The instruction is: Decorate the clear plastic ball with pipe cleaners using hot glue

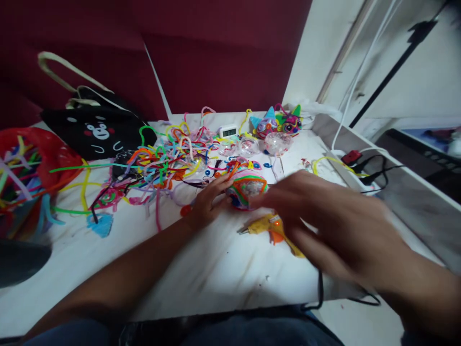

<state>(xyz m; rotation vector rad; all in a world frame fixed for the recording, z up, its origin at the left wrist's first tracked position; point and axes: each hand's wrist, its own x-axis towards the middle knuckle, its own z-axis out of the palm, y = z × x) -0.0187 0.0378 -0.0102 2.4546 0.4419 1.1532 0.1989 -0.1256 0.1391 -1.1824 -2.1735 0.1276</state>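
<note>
A clear ball wrapped in coloured pipe cleaners [248,190] lies on the white table [201,269]. My left hand [209,202] rests on the table with its fingers stretched out, touching the ball's left side. My right hand [324,221] is blurred by motion, just right of the ball and above a yellow glue gun [264,226] with a lit red light. Its fingers seem spread; whether they hold anything is unclear.
A tangle of coloured pipe cleaners [169,158] covers the table's far middle. Behind it stand a small digital clock [228,131], clear balls [277,143] and a finished cat-eared ball [277,122]. A black bear-face bag [97,132] and a red bag [36,163] sit left. A power strip and cables [355,161] lie right.
</note>
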